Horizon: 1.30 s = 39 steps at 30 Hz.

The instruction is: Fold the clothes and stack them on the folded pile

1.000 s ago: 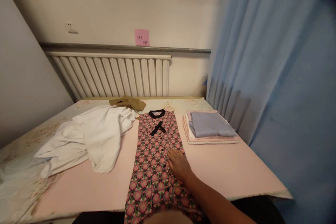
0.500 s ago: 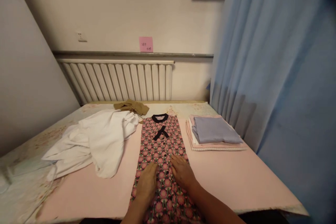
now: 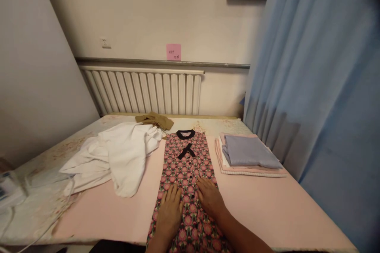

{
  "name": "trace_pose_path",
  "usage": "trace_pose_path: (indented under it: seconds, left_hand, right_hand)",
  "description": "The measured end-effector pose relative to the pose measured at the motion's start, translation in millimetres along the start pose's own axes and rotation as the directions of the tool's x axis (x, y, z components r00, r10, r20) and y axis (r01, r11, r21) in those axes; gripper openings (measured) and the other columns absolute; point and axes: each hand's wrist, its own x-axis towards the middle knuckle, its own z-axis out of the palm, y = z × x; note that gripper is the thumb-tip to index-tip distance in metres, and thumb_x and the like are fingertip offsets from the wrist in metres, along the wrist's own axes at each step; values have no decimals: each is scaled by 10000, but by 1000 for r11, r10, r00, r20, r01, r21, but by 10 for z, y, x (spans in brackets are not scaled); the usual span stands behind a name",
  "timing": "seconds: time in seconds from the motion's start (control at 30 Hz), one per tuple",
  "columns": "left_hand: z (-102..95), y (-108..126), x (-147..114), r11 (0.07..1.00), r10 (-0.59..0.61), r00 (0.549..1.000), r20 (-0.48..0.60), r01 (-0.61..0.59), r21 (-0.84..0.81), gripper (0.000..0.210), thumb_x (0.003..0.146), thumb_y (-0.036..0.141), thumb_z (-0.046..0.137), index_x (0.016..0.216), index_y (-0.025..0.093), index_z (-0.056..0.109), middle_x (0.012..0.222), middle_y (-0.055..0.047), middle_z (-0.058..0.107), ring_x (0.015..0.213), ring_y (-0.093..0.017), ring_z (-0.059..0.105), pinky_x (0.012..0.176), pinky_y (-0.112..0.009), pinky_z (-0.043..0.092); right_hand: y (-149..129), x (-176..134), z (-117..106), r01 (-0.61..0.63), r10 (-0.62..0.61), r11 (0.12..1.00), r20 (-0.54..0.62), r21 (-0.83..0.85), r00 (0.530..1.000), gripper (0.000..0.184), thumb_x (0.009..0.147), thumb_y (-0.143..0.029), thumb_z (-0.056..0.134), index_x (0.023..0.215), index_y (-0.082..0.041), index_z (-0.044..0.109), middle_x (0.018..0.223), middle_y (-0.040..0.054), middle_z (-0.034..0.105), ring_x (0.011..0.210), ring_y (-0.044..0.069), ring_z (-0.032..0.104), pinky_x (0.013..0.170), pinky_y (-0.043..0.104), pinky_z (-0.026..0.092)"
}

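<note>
Both hands flat on floral garment nr its side edges, grip released, pink cloth either side.

Garment on the surface, left hand and right hand upon it, loose cloth to its left, cloth stack to its right, radiator behind the surface

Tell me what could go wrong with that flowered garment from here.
Uneven pressure from the left hand and right hand, both on the flowered garment, might bunch its front into creases.
The black ribbon beyond them could crumple if a hand slides over it.
The white cloth lies close by; a sideways sweep might drag it.
</note>
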Motion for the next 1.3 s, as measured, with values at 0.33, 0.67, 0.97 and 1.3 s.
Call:
trace_pose_path:
  seconds: [0.33, 0.67, 0.97, 1.3]
  left_hand:
    - [38, -25, -14, 1000, 27, 999, -34, -28, -5, 434, 933, 272, 417, 1342, 186, 532, 1445, -87, 494, 1353, -260, 409, 1104, -478, 349]
    - [18, -26, -2, 999, 17, 1000, -24, -18, -35, 430, 936, 283, 415, 1337, 184, 537, 1440, -88, 500, 1344, -266, 419, 1099, -484, 347]
    - [107, -77, -12, 996, 27, 998, -49, -32, -89, 433, 928, 283, 427, 1338, 195, 533, 1454, -88, 483, 1349, -263, 411, 1104, -485, 336]
    - [218, -457, -176, 919, -264, 952, -153, 200, -341, 453, 924, 335, 369, 1284, 133, 553, 1402, -135, 516, 1311, -251, 456, 1101, -438, 363]
  right_hand:
    - [17, -16, 41, 38, -39, 999, -68, -18, 997, 373, 875, -141, 484, 1222, -189, 613, 1300, 81, 606, 1246, 238, 514, 1082, 442, 392]
    - [7, -6, -3, 21, -21, 1000, -37, 8, 999, 385, 867, -126, 475, 1219, -183, 621, 1296, 91, 610, 1242, 251, 522, 1087, 461, 387]
    - [128, -3, -101, -200, 230, 898, -31, 393, 973, 398, 838, -232, 471, 1194, -205, 645, 1245, 76, 644, 1198, 228, 561, 1068, 425, 409]
    - [589, -172, -463, -645, 748, 385, 186, 660, 637, 424, 686, -415, 533, 990, -158, 679, 856, 89, 732, 850, 255, 697, 745, 353, 557]
